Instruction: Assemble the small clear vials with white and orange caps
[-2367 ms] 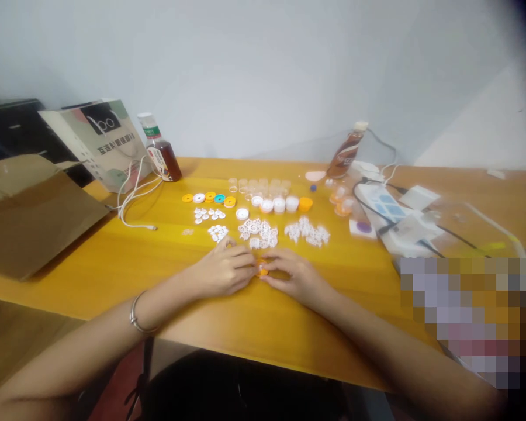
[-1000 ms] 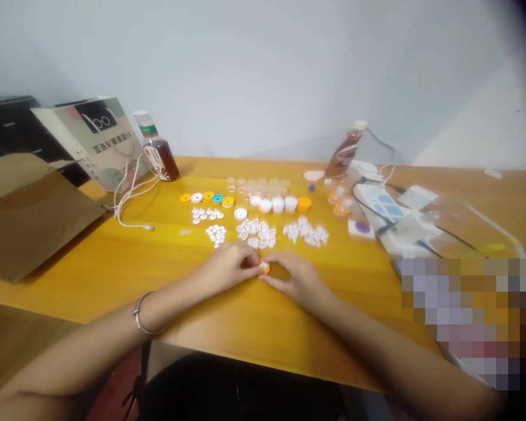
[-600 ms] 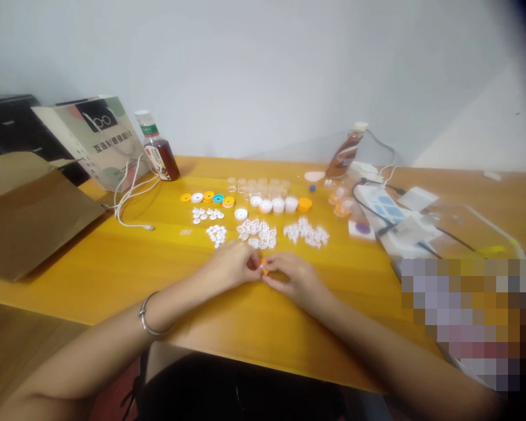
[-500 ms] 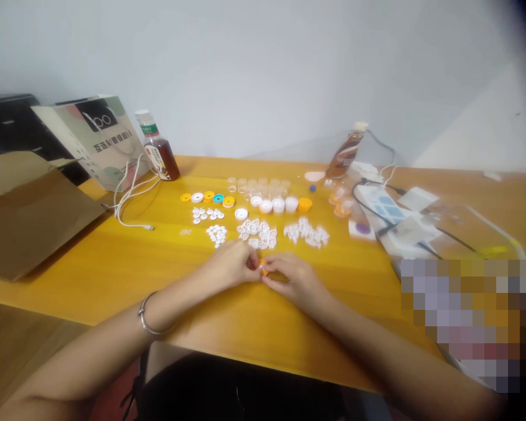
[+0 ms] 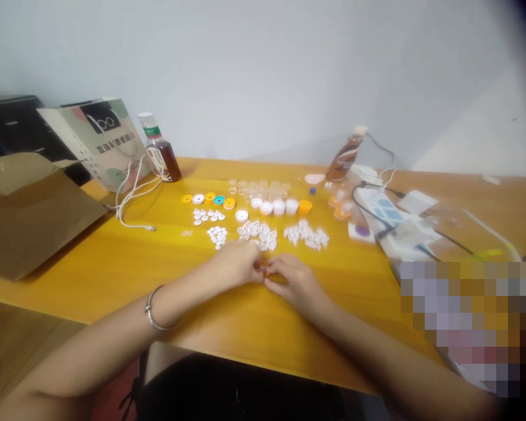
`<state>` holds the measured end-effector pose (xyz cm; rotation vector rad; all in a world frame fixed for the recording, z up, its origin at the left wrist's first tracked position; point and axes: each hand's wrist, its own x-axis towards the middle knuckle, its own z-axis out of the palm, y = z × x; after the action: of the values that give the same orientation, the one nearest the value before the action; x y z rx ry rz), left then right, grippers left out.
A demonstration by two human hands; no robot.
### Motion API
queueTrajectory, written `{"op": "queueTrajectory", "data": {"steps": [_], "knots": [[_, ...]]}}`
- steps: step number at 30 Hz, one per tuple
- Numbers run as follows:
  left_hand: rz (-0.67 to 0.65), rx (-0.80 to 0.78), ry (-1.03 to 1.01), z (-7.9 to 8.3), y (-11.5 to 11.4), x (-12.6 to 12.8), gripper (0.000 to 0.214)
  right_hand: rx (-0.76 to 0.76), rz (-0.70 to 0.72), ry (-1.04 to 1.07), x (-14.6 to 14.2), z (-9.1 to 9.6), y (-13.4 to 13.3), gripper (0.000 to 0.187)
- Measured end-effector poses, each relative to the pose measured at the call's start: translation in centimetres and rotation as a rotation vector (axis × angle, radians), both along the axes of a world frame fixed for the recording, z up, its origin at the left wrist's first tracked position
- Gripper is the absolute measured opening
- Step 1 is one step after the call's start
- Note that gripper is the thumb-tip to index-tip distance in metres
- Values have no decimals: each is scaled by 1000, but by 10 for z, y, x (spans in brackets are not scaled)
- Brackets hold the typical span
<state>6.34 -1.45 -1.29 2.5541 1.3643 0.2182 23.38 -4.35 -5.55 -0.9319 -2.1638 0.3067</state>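
Observation:
Between the fingertips of both hands is a small orange round plastic part, mostly covered by the fingers. My left hand pinches its left side, fingers closed. From the right, my right hand grips it between thumb and fingers. Just beyond the hands lie a pile of white ring-like plastic pieces, a pile of small translucent pieces and a cluster of white discs. Behind these runs a row of round white cups with an orange cup at its right end.
Coloured round caps and clear cups stand farther back. Left are a cardboard box, a paper bag, a white cable and a dark drink bottle. Right are another bottle and a power strip.
My left hand has shifted slightly to the right and its wrist has turned a little, covering more of the orange part. The right hand stays nearly in place.

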Motion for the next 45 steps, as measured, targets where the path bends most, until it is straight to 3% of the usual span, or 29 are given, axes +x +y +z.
{"op": "queueTrajectory", "data": {"steps": [9,16,33,45], "knots": [[-210,271,-95,-9,-12,-22,17,6,8,23,0,0,1,4],[-393,503,67,-10,-13,-33,21,2,48,64,-1,3,1,1],[-423,578,56,-16,-19,-34,19,-12,64,81,0,1,2,4],[-401,497,70,-15,-17,-36,21,-28,65,86,-1,1,2,4]]}}
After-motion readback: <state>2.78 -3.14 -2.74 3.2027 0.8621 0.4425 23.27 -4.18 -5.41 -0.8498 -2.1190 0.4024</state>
